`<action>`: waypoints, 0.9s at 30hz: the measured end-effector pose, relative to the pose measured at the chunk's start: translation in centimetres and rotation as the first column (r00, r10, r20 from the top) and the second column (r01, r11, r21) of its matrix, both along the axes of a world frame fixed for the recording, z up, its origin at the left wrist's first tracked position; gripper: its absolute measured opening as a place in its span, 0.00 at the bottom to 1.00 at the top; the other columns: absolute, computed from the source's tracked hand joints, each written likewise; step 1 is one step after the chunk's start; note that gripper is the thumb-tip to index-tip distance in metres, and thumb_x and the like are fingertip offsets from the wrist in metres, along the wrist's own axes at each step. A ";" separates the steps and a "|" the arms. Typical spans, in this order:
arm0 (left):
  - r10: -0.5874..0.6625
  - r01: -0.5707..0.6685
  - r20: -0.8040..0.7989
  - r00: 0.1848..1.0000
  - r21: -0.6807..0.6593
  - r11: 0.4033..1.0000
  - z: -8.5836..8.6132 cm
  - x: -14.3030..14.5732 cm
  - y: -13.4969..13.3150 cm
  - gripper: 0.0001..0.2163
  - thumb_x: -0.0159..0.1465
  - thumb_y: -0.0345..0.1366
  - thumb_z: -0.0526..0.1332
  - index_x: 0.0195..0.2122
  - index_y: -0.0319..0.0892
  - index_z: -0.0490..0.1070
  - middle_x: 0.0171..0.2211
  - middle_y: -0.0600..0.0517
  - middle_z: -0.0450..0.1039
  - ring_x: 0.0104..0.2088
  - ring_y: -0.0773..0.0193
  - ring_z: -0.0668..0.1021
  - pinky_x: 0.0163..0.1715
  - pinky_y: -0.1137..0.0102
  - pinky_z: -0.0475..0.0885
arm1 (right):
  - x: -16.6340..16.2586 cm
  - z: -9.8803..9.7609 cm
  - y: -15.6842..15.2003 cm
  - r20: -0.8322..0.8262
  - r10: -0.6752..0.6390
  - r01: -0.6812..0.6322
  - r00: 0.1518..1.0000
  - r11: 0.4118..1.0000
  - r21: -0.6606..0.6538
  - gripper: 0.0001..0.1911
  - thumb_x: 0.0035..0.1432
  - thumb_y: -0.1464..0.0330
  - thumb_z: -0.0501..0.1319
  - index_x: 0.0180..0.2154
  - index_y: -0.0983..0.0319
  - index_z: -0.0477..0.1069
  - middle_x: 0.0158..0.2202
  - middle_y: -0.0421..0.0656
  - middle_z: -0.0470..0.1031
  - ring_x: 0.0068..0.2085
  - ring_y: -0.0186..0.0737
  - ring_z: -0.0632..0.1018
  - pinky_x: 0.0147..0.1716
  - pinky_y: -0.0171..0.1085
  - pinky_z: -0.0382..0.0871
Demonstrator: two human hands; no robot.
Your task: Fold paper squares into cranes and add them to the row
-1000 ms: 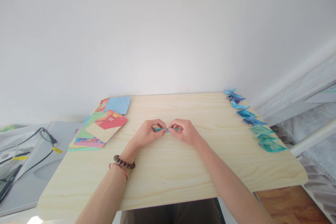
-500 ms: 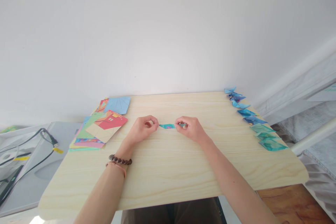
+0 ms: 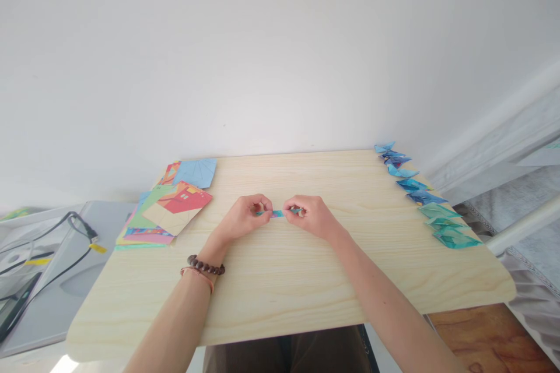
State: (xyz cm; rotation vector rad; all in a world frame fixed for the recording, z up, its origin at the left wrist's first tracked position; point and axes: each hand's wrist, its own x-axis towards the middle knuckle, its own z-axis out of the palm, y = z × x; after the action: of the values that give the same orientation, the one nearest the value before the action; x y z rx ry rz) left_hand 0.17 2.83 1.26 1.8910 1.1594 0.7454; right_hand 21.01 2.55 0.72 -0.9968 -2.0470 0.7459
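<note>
A narrow folded strip of teal paper (image 3: 277, 214) with a purple patch is stretched between my hands over the middle of the wooden table. My left hand (image 3: 251, 214) pinches its left part between thumb and forefinger. On the other side, my right hand (image 3: 306, 214) grips the right part, and a bit of teal shows between the fingers. Both hands cover much of the paper, so its full shape is hidden. Dark beads and a thin copper-coloured bangle circle my left wrist.
Patterned paper sheets (image 3: 161, 215) lie piled at the table's left. Several folded blue and green paper boats (image 3: 411, 185) line the right edge. Left of the wooden table (image 3: 280, 285) are a grey surface and black cables (image 3: 87, 233). A white wall rises behind.
My hands have come closer together, and less of the paper shows between them. My left hand has shifted right onto the strip's left end; the right hand has slid slightly left.
</note>
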 end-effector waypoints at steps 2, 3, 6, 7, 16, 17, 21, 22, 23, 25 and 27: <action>0.007 -0.007 0.001 1.000 -0.001 1.000 0.2 -0.2 0.0 0.04 0.55 0.33 0.57 0.28 0.38 0.69 0.26 0.53 0.69 0.27 0.69 0.69 0.30 0.74 0.65 | 0.2 0.1 0.1 -0.003 -0.011 0.011 1.000 1.000 0.001 0.06 0.54 0.68 0.56 0.30 0.61 0.71 0.29 0.40 0.74 0.27 0.30 0.71 0.26 0.29 0.62; 0.010 -0.010 0.002 1.000 0.000 1.000 0.3 -0.3 0.0 0.04 0.55 0.33 0.57 0.28 0.38 0.69 0.25 0.53 0.69 0.27 0.69 0.69 0.30 0.74 0.65 | 0.2 0.1 0.1 -0.005 -0.017 0.017 1.000 1.000 0.000 0.06 0.54 0.68 0.56 0.30 0.61 0.71 0.29 0.40 0.75 0.27 0.31 0.71 0.26 0.29 0.62; 0.009 -0.009 0.007 1.000 0.002 1.000 0.6 -0.6 0.0 0.05 0.55 0.34 0.57 0.29 0.38 0.69 0.26 0.53 0.69 0.27 0.68 0.69 0.31 0.74 0.65 | 0.5 0.3 0.2 -0.009 -0.009 0.009 1.000 1.000 -0.007 0.07 0.53 0.67 0.56 0.30 0.61 0.72 0.29 0.41 0.75 0.28 0.31 0.72 0.26 0.30 0.63; 0.011 -0.011 0.015 1.000 0.003 1.000 0.6 -0.7 0.0 0.05 0.55 0.34 0.57 0.29 0.38 0.69 0.26 0.53 0.69 0.28 0.68 0.69 0.31 0.74 0.65 | 0.6 0.4 0.2 -0.013 -0.005 0.005 1.000 1.000 -0.010 0.07 0.53 0.67 0.57 0.30 0.61 0.72 0.29 0.41 0.75 0.28 0.32 0.72 0.26 0.30 0.63; 0.005 0.000 0.073 0.997 -0.064 0.998 0.2 -1.3 0.2 0.06 0.54 0.35 0.58 0.28 0.38 0.69 0.26 0.52 0.69 0.28 0.68 0.70 0.31 0.74 0.66 | 1.5 0.3 0.3 -0.036 -0.007 0.006 0.999 0.999 -0.041 0.07 0.53 0.67 0.57 0.29 0.61 0.72 0.29 0.40 0.75 0.28 0.31 0.72 0.26 0.29 0.64; -0.001 0.005 0.067 0.998 -0.071 0.997 0.3 -1.3 0.2 0.05 0.54 0.35 0.58 0.28 0.37 0.69 0.26 0.52 0.69 0.27 0.68 0.70 0.31 0.74 0.66 | 1.5 0.4 0.3 -0.039 -0.003 0.002 0.999 0.999 -0.046 0.07 0.53 0.67 0.57 0.29 0.62 0.72 0.29 0.40 0.75 0.28 0.31 0.72 0.26 0.29 0.64; -0.013 0.016 0.023 1.000 -0.097 0.995 0.3 -1.7 0.2 0.04 0.54 0.33 0.57 0.28 0.37 0.69 0.25 0.53 0.69 0.26 0.69 0.69 0.29 0.74 0.65 | 1.8 0.7 0.3 -0.050 -0.007 0.003 0.999 0.997 -0.072 0.07 0.53 0.67 0.58 0.28 0.62 0.72 0.28 0.40 0.75 0.27 0.31 0.72 0.25 0.29 0.64; -0.007 0.008 0.012 1.000 -0.099 0.995 0.3 -1.9 0.3 0.04 0.54 0.33 0.57 0.28 0.37 0.68 0.25 0.53 0.68 0.26 0.69 0.69 0.29 0.74 0.65 | 2.0 0.8 0.3 -0.058 -0.025 0.020 0.998 0.997 -0.079 0.07 0.53 0.67 0.58 0.28 0.62 0.72 0.28 0.41 0.75 0.28 0.31 0.72 0.25 0.29 0.65; 0.001 0.000 0.006 1.000 -0.100 0.995 0.2 -2.1 0.3 0.04 0.54 0.33 0.57 0.28 0.38 0.68 0.25 0.53 0.68 0.26 0.69 0.69 0.29 0.74 0.66 | 2.1 0.8 0.3 -0.064 -0.045 0.039 0.997 0.995 -0.087 0.07 0.53 0.67 0.58 0.28 0.62 0.72 0.28 0.41 0.75 0.28 0.32 0.72 0.25 0.29 0.65; 0.007 -0.005 0.014 1.000 -0.106 0.994 0.2 -2.4 0.3 0.04 0.55 0.33 0.58 0.27 0.38 0.67 0.25 0.53 0.68 0.28 0.68 0.70 0.31 0.74 0.66 | 2.3 0.8 0.4 -0.073 -0.078 0.070 0.994 0.992 -0.106 0.07 0.52 0.66 0.58 0.29 0.62 0.72 0.29 0.41 0.75 0.28 0.32 0.73 0.26 0.30 0.66; -0.012 0.015 0.021 1.000 -0.132 0.991 0.2 -2.3 0.3 0.05 0.55 0.35 0.58 0.29 0.38 0.68 0.26 0.53 0.69 0.27 0.68 0.70 0.30 0.74 0.66 | 2.3 0.6 0.5 -0.079 -0.072 0.062 0.994 0.991 -0.122 0.07 0.52 0.66 0.58 0.29 0.62 0.72 0.29 0.41 0.75 0.28 0.32 0.73 0.26 0.30 0.66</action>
State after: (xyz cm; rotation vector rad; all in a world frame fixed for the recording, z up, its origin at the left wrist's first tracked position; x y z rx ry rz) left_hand -2.08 3.13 1.41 1.7754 1.1537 0.6622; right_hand 23.32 3.10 1.30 -1.0781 -1.9065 0.8674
